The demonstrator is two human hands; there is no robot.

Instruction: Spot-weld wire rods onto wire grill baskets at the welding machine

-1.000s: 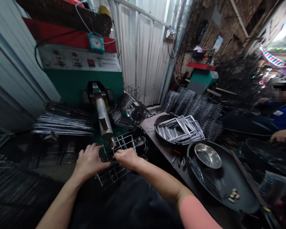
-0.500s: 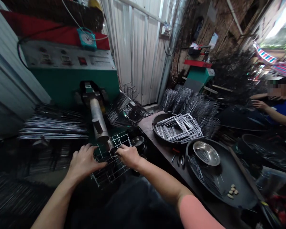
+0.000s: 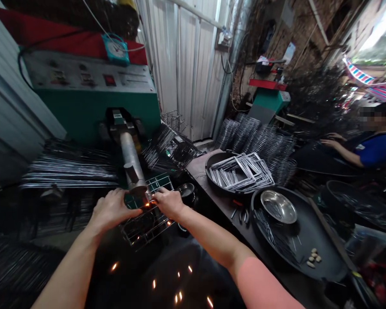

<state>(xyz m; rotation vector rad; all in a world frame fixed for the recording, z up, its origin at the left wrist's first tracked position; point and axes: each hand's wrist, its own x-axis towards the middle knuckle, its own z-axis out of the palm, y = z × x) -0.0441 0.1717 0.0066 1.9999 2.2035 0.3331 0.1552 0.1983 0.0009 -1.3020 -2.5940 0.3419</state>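
A wire grid basket (image 3: 144,225) lies under the steel electrode arm (image 3: 130,161) of a green welding machine (image 3: 93,101). My left hand (image 3: 111,210) grips the basket's left side. My right hand (image 3: 169,202) grips its upper right edge, right beside the electrode tip. An orange glow shows at the tip between my hands, and sparks are scattered below the basket.
Stacks of wire grids (image 3: 70,167) lie left of the machine. A black pan with bent wire frames (image 3: 241,171), a steel bowl (image 3: 278,207) and a pan of loose wires (image 3: 302,244) sit on the right. Another person in blue (image 3: 369,148) works at far right.
Sparks and a glow have appeared at the electrode tip. Both hands and the basket have shifted slightly up toward the machine.
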